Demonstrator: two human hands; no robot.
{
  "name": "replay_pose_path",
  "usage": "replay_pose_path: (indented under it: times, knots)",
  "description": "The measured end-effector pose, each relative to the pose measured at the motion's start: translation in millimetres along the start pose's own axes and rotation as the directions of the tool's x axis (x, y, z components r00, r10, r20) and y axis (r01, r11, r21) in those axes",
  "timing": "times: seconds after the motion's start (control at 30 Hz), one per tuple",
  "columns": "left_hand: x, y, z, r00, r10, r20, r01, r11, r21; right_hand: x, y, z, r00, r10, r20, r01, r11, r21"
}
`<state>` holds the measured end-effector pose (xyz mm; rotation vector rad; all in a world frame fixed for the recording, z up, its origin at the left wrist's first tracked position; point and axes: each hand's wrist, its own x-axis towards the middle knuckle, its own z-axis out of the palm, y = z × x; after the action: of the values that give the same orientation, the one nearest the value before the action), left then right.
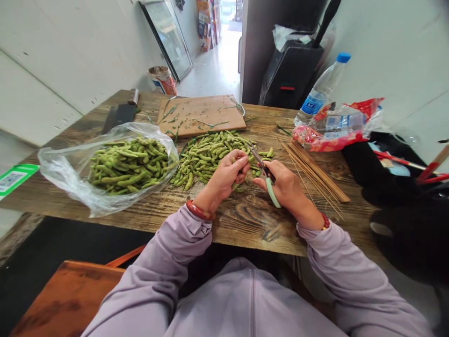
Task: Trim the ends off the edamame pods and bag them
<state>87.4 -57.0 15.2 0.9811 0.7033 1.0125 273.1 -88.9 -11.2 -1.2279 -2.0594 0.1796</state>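
Note:
My right hand [283,183] grips a pair of scissors [258,161] with pale green handles, the blades pointing up and to the left. Just left of the blades, my left hand [229,174] is closed in a pinch; a bit of green shows at its fingers, an edamame pod mostly hidden by them. Beyond both hands spreads a loose heap of edamame pods [210,152] on the wooden table [242,220]. More pods [128,164] fill an open clear plastic bag [75,180] to the left.
A cutting board [206,112] with scraps and a cleaver [119,117] lie at the back. Bamboo skewers [315,173] lie right of my hand. Behind them are a water bottle [321,96] and a red plastic package [336,128]. A black bag [365,159] occupies the right edge.

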Motion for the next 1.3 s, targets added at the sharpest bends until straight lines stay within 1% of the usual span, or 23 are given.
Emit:
replay_pose_path:
  times: [0.13,0.27,0.33,0.37,0.4,0.43,0.5,0.53,0.57,0.67,0.73,0.8,0.83,0.9,0.97,1.03,1.07,1.13,1.17,1.23,1.27,1.3]
  knots:
    - [1,0,-3.0,0.999,-0.031,-0.003,0.032,0.999,0.017,-1,4,2,0.999,0.039,-0.013,-0.039,0.999,-0.013]
    - [1,-3,-5.2,1.0,-0.024,0.001,0.024,0.998,0.06,-2,4,3,1.0,0.019,-0.011,-0.019,1.0,0.004]
    - [2,-6,-5.8,1.0,0.016,-0.005,-0.015,0.989,0.146,-2,3,3,1.0,0.001,-0.011,-0.001,1.0,0.029]
    - [3,-7,-5.9,0.998,0.059,-0.015,-0.054,0.973,0.224,-2,3,3,1.0,-0.007,-0.013,0.007,0.999,0.041]
    - [3,-8,-5.7,0.993,0.118,-0.021,-0.105,0.94,0.324,-2,4,3,1.0,-0.011,-0.012,0.012,0.999,0.051]
    - [4,-10,-5.4,0.982,0.186,-0.017,-0.161,0.887,0.433,-2,5,3,1.0,-0.013,-0.013,0.014,0.998,0.059]
    - [5,-12,-4.7,0.95,0.311,0.02,-0.257,0.747,0.612,-2,7,3,1.0,-0.004,-0.022,0.006,0.998,0.07]
    - [5,-13,-4.6,0.936,0.351,0.036,-0.283,0.689,0.668,-2,9,3,1.0,0.006,-0.029,-0.004,0.997,0.072]
    - [4,-13,-5.2,0.926,0.376,0.038,-0.293,0.649,0.702,-1,11,3,0.999,0.017,-0.039,-0.015,0.997,0.069]
    - [-2,-4,-14.0,0.904,0.428,-0.018,-0.273,0.608,0.746,1,17,3,0.997,0.041,-0.072,-0.039,0.999,0.033]
    - [-10,12,-29.3,0.881,0.471,-0.049,-0.257,0.563,0.786,2,19,2,0.997,0.035,-0.07,-0.034,0.999,0.022]
    - [-19,37,-53.9,0.847,0.527,-0.072,-0.223,0.473,0.852,2,19,2,0.998,0.025,-0.059,-0.024,0.999,0.025]
    - [-25,52,-69.0,0.821,0.563,-0.095,-0.181,0.413,0.893,2,19,2,0.998,0.017,-0.056,-0.016,1.0,0.026]
    - [-36,84,-102.2,0.774,0.621,-0.123,-0.051,0.254,0.966,2,18,2,0.998,0.014,-0.065,-0.013,1.0,0.027]
    - [-49,113,-133.3,0.715,0.68,-0.165,0.148,0.083,0.985,2,18,2,0.997,0.021,-0.079,-0.018,0.999,0.029]
    - [-60,136,-155.8,0.749,0.633,-0.194,0.322,-0.092,0.942,2,19,2,0.996,0.025,-0.09,-0.022,0.999,0.04]
    - [-65,142,-162.3,0.759,0.619,-0.201,0.343,-0.118,0.932,2,20,2,0.995,0.027,-0.097,-0.023,0.999,0.047]
    - [-70,147,-165.2,0.791,0.585,-0.177,0.33,-0.165,0.929,3,22,2,0.993,0.035,-0.111,-0.028,0.998,0.064]
    - [-70,145,-161.8,0.816,0.56,-0.145,0.294,-0.187,0.937,4,24,2,0.992,0.043,-0.119,-0.035,0.997,0.072]
    - [-64,134,-147.4,0.873,0.484,-0.058,0.189,-0.225,0.956,6,26,2,0.988,0.067,-0.139,-0.056,0.995,0.085]
    - [-59,125,-137.4,0.895,0.446,-0.02,0.132,-0.224,0.966,7,27,2,0.986,0.077,-0.149,-0.064,0.994,0.089]
    - [-52,115,-126.4,0.908,0.418,-0.003,0.099,-0.208,0.973,8,28,2,0.984,0.085,-0.16,-0.071,0.993,0.092]
